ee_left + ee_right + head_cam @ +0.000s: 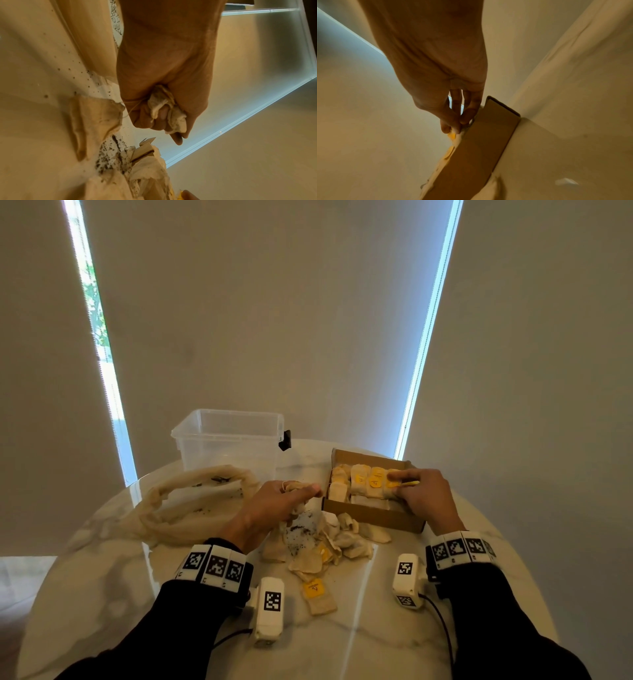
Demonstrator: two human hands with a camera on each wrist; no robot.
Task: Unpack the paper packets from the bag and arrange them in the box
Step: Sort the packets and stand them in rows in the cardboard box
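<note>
Now, left hand clutching crumpled packets, right hand pinching packet in box.

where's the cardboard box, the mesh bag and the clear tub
cardboard box point(376, 513), head view, near outer wall
mesh bag point(191, 508), head view, crumpled middle
clear tub point(226, 440), head view, front wall

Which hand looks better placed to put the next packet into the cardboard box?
Probably the left hand: it already grips a crumpled packet just beside the cardboard box. The right hand is busy inside the box, pinching a yellow-tagged packet there.
</note>
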